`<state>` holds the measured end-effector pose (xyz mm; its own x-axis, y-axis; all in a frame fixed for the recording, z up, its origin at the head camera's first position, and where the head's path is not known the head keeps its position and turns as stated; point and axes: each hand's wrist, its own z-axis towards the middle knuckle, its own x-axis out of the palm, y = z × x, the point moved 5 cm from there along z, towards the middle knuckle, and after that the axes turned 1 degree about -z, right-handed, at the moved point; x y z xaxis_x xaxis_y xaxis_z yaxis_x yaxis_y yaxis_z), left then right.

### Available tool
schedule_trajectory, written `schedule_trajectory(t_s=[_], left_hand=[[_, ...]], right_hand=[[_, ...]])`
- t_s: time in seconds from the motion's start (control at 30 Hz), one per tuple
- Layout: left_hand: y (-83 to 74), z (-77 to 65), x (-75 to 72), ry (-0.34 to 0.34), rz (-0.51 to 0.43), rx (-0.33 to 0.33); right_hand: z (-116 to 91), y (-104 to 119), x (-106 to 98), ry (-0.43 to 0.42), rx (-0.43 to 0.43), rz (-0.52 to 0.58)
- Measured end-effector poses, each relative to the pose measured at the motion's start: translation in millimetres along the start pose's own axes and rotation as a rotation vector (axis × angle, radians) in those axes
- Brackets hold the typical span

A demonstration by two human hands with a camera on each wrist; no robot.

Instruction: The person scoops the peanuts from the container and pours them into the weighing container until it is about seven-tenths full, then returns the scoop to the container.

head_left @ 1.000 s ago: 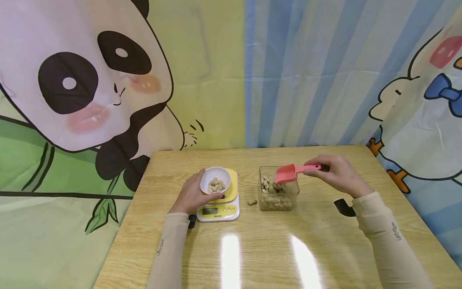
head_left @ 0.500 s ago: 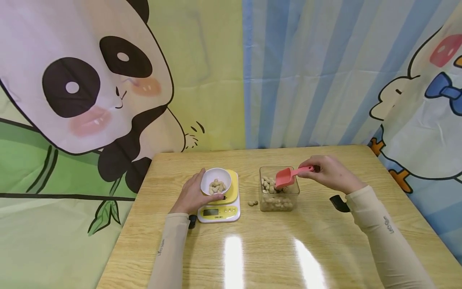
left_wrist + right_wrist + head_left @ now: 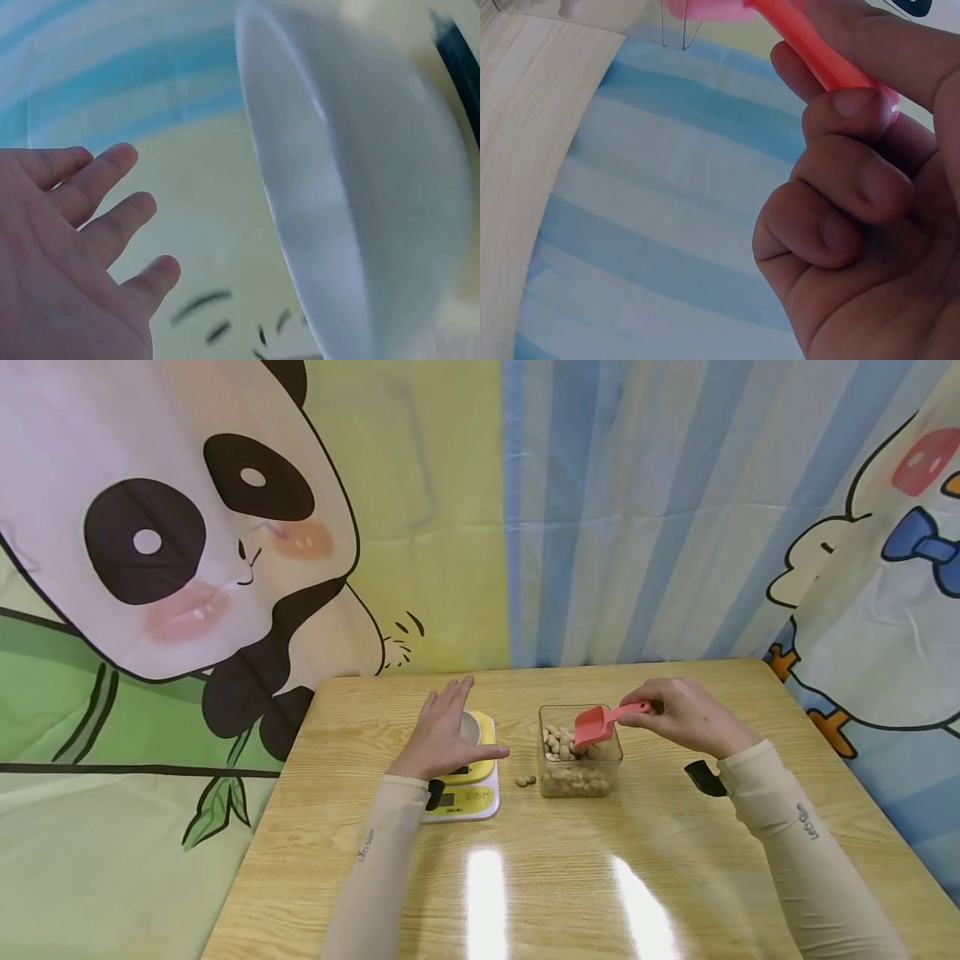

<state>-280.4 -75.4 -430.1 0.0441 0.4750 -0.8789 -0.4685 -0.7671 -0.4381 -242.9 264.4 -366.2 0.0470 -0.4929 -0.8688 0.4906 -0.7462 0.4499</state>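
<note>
A white bowl [image 3: 471,728] sits on the yellow-and-white kitchen scale [image 3: 480,802], mostly covered by my left hand in the head view. My left hand [image 3: 438,735] is over the bowl with fingers and thumb spread. In the left wrist view its fingers stand apart from the bowl [image 3: 397,165], whose contents are out of sight there. My right hand [image 3: 686,714] grips the handle of a pink scoop [image 3: 594,727]. The scoop's blade is down in a clear square container [image 3: 573,768], against the peanuts [image 3: 558,742].
A couple of loose peanuts [image 3: 525,782] lie on the wooden table [image 3: 555,877] between scale and container. Cartoon-printed curtains [image 3: 435,527] hang close behind the table's back edge.
My left hand has let go of the bowl's side and moved right and up over it, fingers spreading. The right hand has lowered the scoop into the container and moved slightly left.
</note>
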Motion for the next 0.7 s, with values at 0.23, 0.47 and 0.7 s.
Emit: schedule_trajectory(t_s=[0.23,0.47,0.7], left_hand=[[-34.5,18.3,33.5,0.101,-0.003,0.095],[-49.6,28.8,61.3,0.176,0.025,0.114],[-55.9,32.2,69.2,0.187,-0.048,0.116]], right_hand=[[2.7,2.0,0.3,0.007,-0.007,-0.012],[5.4,6.4,-0.7,0.021,-0.02,-0.024],[10.1,14.2,3.0,0.037,-0.032,-0.086]])
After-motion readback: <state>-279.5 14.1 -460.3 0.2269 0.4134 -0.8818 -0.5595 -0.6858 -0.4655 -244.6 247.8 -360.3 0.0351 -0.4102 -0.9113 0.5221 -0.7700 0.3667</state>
